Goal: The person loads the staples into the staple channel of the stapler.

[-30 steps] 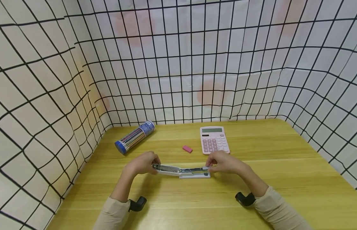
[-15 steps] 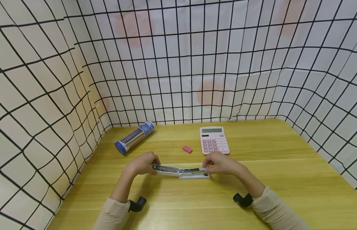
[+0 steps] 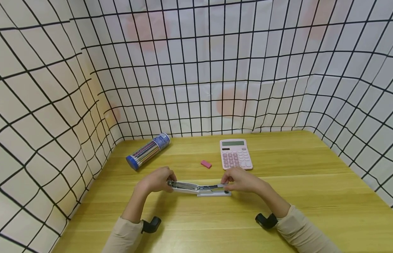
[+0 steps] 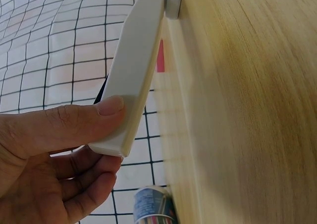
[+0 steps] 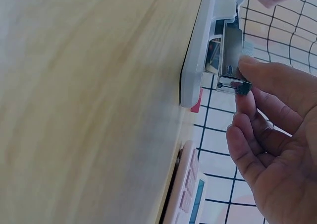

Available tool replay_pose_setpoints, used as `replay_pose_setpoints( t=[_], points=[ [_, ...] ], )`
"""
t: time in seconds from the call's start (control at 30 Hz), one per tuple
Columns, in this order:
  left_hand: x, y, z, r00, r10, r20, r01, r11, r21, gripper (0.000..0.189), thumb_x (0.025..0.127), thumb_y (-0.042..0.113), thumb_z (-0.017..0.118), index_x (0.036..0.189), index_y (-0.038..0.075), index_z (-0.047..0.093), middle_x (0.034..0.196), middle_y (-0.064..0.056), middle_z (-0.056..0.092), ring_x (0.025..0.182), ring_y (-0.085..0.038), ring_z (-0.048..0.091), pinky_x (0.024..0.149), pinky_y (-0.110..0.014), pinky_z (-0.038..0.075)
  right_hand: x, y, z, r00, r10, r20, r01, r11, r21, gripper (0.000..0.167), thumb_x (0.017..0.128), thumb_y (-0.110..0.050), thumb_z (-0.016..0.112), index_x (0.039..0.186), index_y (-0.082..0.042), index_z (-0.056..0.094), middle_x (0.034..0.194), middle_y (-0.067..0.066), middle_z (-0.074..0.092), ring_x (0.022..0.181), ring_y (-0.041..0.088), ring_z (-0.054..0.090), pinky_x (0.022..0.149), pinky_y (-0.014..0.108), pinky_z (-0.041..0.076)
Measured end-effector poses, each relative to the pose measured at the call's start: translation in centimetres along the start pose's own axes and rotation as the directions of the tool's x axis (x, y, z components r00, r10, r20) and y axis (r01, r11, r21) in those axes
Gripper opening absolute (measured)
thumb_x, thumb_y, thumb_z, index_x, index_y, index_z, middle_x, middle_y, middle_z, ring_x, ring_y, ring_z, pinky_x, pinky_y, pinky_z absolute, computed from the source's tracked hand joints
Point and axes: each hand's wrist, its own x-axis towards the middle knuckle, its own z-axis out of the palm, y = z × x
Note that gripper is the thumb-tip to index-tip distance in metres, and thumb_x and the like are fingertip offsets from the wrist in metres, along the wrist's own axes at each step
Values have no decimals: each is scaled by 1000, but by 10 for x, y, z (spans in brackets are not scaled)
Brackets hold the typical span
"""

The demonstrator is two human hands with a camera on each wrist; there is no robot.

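1. Wood-grain tabletop (image 3: 196, 221) in yellow-brown fills the lower part of the head view, its near edge out of sight.
2. Nearest are two beige sleeves (image 3: 123, 235), with a black device (image 3: 151, 225) at each wrist.
3. Around the middle of the tabletop, between the hands, a white stapler (image 3: 213, 193) rests on its base, its cover folded back toward the left edge and raised above the wood.
4. Left hand (image 3: 155, 180): its fingers pinch the cover's free end, thumb flat on the outer face.
5. Right hand (image 3: 242, 180): its thumb and fingers pinch the metal tip of the staple magazine, which stands apart from the base.
6. Just beyond the stapler lies a pink eraser (image 3: 206, 164).
7. Farther off, a pink calculator (image 3: 242, 154) lies right of centre toward the far edge.
8. Near the far left corner, a clear tube of pencils (image 3: 149, 151) with a blue end lies on its side.
9. Behind the far edge hangs a white backdrop (image 3: 204, 70) with black grid lines.
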Motion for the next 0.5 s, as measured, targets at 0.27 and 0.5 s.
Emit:
replay_pose_setpoints(
  t=[0.27, 0.5],
  points=[
    [0, 0, 0, 1000, 6, -1, -6, 1000, -2, 26, 75, 7, 82, 98, 6, 70, 91, -2, 57, 81, -14, 51, 77, -33, 47, 0, 0, -2, 1000, -5, -4, 5, 1000, -5, 10, 81, -16, 75, 90, -14, 72, 87, -8, 67, 75, 4, 52, 69, 19, 45],
    [0, 0, 0, 1000, 11, -4, -11, 1000, -9, 26, 75, 7, 82, 98, 6, 70, 91, -2, 56, 81, -14, 50, 76, -32, 47, 0, 0, -1, 1000, 13, -2, -13, 1000, 9, 11, 80, -15, 77, 89, -13, 72, 86, -7, 67, 74, 5, 52, 68, 19, 44]
  ],
)
